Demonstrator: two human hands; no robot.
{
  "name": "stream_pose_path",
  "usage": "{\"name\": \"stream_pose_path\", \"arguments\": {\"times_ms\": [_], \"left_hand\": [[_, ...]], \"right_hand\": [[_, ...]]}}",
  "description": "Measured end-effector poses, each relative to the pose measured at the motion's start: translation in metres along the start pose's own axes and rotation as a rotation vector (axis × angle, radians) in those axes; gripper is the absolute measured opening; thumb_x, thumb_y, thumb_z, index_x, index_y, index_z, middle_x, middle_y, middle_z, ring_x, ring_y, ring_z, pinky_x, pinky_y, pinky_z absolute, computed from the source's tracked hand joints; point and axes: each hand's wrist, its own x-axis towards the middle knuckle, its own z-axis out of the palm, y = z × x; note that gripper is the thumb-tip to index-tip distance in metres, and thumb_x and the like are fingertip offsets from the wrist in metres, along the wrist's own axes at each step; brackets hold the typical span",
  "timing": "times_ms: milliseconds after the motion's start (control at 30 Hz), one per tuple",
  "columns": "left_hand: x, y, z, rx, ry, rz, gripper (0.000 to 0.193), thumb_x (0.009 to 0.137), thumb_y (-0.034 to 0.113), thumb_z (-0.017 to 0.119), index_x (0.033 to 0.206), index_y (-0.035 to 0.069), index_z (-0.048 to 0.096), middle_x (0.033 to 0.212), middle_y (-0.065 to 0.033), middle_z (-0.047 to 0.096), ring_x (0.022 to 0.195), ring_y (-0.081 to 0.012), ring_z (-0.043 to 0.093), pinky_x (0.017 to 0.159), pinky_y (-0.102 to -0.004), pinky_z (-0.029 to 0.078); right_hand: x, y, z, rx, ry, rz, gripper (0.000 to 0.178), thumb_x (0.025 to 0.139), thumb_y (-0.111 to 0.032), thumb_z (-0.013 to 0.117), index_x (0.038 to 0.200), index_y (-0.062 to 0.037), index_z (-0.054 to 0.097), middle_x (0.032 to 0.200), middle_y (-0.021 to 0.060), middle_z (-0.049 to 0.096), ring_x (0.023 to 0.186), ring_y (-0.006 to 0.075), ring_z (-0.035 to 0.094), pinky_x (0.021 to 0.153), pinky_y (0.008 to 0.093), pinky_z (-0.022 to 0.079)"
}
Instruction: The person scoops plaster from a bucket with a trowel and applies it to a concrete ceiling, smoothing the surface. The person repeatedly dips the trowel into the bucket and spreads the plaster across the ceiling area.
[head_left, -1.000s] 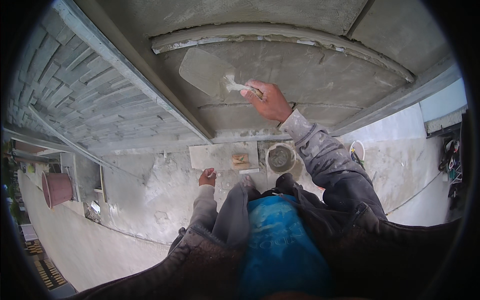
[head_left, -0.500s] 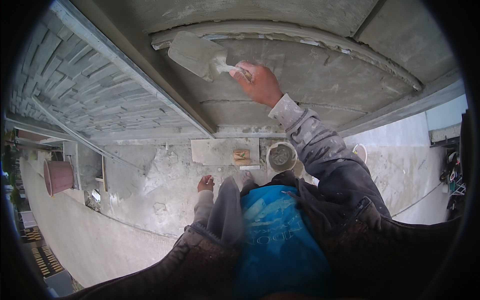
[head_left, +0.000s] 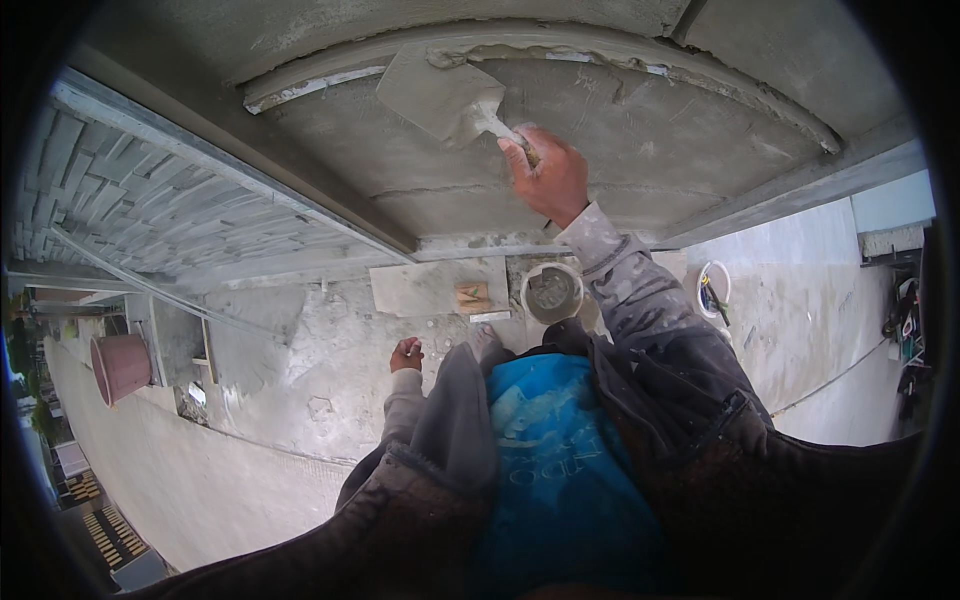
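Note:
My right hand (head_left: pixel 552 175) is closed round the handle of a mortar-smeared trowel (head_left: pixel 432 102). The flat blade points up and left, its far edge at the curved strip of mortar moulding (head_left: pixel 560 45) on the grey plastered wall (head_left: pixel 620 130). A small lump of wet mortar (head_left: pixel 447 58) shows at the blade's upper edge. Well away from the wall, my left hand (head_left: pixel 407 354) hangs low at my left side. Its fingers are curled in, and I see nothing in them.
Below the wall stand a bucket of mortar (head_left: pixel 552 292) and a pale board (head_left: pixel 425 288) with a wooden float (head_left: pixel 472 297) on it. A white pail (head_left: pixel 713 290) with tools is to the right. Stacked-stone cladding (head_left: pixel 150 200) and a reddish tub (head_left: pixel 120 368) lie left.
My right hand and the trowel have moved right along the moulding and slightly down in the picture. The view has shifted a little, and my left hand sits slightly higher.

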Motion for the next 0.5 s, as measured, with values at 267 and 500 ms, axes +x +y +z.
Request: {"name": "stream_pose_path", "arguments": {"times_ms": [267, 500], "left_hand": [[-0.009, 0.013, 0.016, 0.018, -0.037, 0.028, 0.027, 0.098, 0.026, 0.066, 0.118, 0.008, 0.066, 0.098, -0.0044, 0.071, 0.077, -0.0158, 0.072, 0.052, -0.0281, 0.049], [-0.018, 0.021, 0.029, 0.050, -0.027, 0.013, 0.023, 0.096, 0.020, 0.069, 0.111, 0.003, 0.069, 0.088, -0.0056, 0.070, 0.068, -0.0144, 0.069, 0.065, -0.0284, 0.056]], "right_hand": [[-0.005, 0.049, -0.045, -0.029, 0.075, -0.060, 0.035, 0.093, -0.036, 0.070, 0.105, -0.0036, 0.073, 0.098, 0.0158, 0.074, 0.085, 0.0351, 0.072, 0.071, 0.0402, 0.058], [-0.011, 0.086, -0.088, -0.055, 0.096, -0.056, 0.035, 0.092, -0.036, 0.071, 0.104, -0.0035, 0.073, 0.100, 0.0163, 0.074, 0.086, 0.0347, 0.072, 0.071, 0.0395, 0.058]]}}
